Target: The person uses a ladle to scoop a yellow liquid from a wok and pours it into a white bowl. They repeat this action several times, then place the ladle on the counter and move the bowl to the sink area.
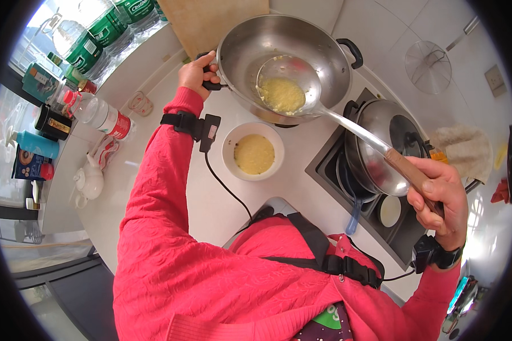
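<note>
My left hand [199, 76] grips the black side handle of a stainless steel wok [243, 47], which is tilted over the white counter. In my right hand [441, 198] is the wooden handle of a large metal ladle [354, 128]. The ladle's bowl lies within the wok's rim and holds a yellow, grainy, wet food [283, 94]. Just below the wok stands a white bowl [227, 149] with similar yellow food [254, 154] in it and a few dark specks. Whether the ladle touches the wok wall is hard to tell.
At right, a lidded pan [379, 128] and a blue-handled pan [354, 213] sit on the dark hob [403, 238]. A wire strainer [428, 67] hangs on the wall. To the left are a red-labelled bottle [106, 115], a glass [140, 103], and a white teapot [89, 181]. A wooden board [213, 21] stands behind.
</note>
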The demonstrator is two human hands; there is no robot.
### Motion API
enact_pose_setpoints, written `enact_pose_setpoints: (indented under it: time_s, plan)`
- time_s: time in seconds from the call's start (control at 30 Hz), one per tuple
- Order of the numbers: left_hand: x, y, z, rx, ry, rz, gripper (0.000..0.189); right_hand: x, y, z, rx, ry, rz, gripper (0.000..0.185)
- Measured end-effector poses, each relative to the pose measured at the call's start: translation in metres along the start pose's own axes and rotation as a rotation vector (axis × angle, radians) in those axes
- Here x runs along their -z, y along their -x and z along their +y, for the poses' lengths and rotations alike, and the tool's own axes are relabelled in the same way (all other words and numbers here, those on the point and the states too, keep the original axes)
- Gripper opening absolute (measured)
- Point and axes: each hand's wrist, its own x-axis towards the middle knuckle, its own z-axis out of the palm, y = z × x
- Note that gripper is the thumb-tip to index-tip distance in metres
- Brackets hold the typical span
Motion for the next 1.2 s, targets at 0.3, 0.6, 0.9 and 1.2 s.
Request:
enact_pose_setpoints:
  time_s: [0.3,0.6,0.9,1.2]
  plan:
    - [0.008,-0.015,-0.001,0.022,0.034,0.023,0.012,-0.009,0.024,0.001,-0.110,0.136,0.086,0.057]
    - [0.023,-0.024,0.001,0.093,0.097,-0.067,0.020,-0.009,0.001,0.068,0.535,0.911,-0.105,0.053]
    - [0.027,-0.012,0.000,0.090,-0.131,-0.094,0.026,0.000,-0.023,0.113,0.937,1.481,-0.140,0.062]
    - [0.025,-0.008,0.003,0.106,-0.239,-0.042,0.026,0.005,-0.022,0.124,0.872,1.360,-0.103,0.058]
